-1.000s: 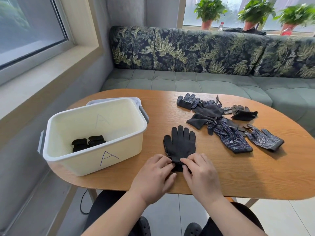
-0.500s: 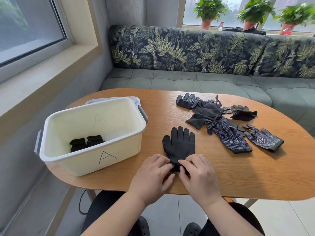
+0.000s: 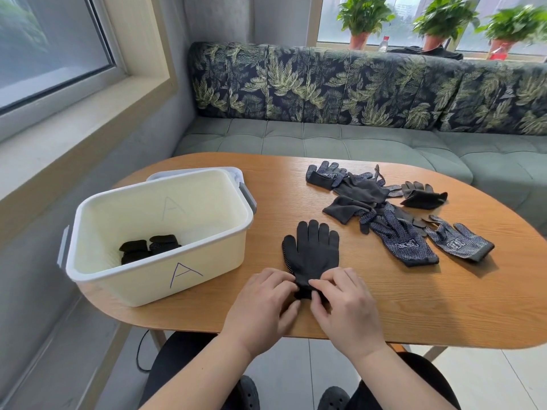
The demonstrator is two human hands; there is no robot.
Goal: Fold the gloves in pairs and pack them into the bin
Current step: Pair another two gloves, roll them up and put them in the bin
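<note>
both hands have drawn closer together since a second ago and now bunch up the cuff that lay flat under them. left hand (image 3: 263, 303) and right hand (image 3: 343, 303) each pinch the cuff of the black glove (image 3: 312, 250) with curled fingers and thumb. the glove lies palm-flat on the wooden table (image 3: 414, 306) near its front edge, fingers pointing away from the person, just right of the cream bin (image 3: 154, 287) marked with an "a". a folded black pair (image 3: 148, 248) sits on the bin's floor. farther back on the right lies a loose heap of dark gloves (image 3: 364, 196), with two dotted navy gloves (image 3: 405, 247) spread flat beside it and a small folded dark glove (image 3: 423, 198) apart.
</note>
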